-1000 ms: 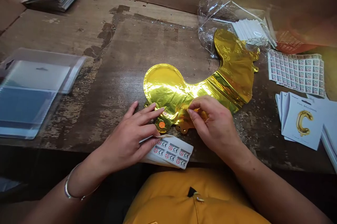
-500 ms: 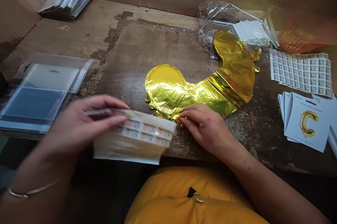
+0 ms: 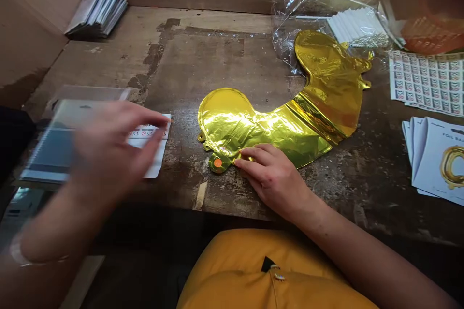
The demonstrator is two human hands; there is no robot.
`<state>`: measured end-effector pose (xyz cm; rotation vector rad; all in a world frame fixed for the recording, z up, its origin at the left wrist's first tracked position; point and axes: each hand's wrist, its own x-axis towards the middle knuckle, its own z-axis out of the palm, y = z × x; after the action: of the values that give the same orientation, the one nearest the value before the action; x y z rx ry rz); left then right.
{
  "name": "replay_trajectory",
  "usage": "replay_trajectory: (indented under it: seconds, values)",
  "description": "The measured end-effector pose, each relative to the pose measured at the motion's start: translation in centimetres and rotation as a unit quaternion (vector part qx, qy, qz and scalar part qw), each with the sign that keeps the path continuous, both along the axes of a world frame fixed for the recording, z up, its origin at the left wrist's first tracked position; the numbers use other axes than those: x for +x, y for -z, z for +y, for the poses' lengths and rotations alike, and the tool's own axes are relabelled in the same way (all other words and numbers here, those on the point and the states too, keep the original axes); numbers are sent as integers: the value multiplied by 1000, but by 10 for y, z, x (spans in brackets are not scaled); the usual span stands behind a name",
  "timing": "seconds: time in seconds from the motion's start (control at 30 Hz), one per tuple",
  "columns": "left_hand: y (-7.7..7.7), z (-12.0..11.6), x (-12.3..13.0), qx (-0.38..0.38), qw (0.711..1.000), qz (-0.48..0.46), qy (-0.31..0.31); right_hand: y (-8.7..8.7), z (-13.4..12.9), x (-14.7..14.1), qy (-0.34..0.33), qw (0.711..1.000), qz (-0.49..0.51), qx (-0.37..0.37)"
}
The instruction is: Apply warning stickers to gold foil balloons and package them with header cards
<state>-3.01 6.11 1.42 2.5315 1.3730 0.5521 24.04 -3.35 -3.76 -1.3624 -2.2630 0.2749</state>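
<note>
Gold foil balloon (image 3: 275, 127): near edge at the right grip (image 3: 273, 176).

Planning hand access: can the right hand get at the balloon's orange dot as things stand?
Looks like yes: the right hand is on the balloon, just right of the orange dot, and nothing covers the dot.

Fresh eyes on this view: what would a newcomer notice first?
The shiny gold foil balloon mid-table, with the right hand on its near edge. Then the orange dot near those fingertips, and the motion-blurred left hand by the CE sticker sheet at left.
</note>
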Motion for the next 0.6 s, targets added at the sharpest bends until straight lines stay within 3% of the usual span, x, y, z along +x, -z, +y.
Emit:
replay_trajectory:
  seconds: [0.07, 0.17, 0.3, 0.6]
  values:
    - [10, -13, 36, 30, 996, -5, 80, 1, -1, 0, -5, 1000, -20, 3]
    - [29, -8, 66, 13, 991, -6, 134, 1, 0, 0, -13, 999, -29, 13]
    - [40, 8, 72, -10, 982, 31, 185, 1, 3, 1, -15, 1000, -22, 13]
    - [30, 11, 79, -27, 973, 79, 213, 0, 3, 1, -15, 1000, -13, -3]
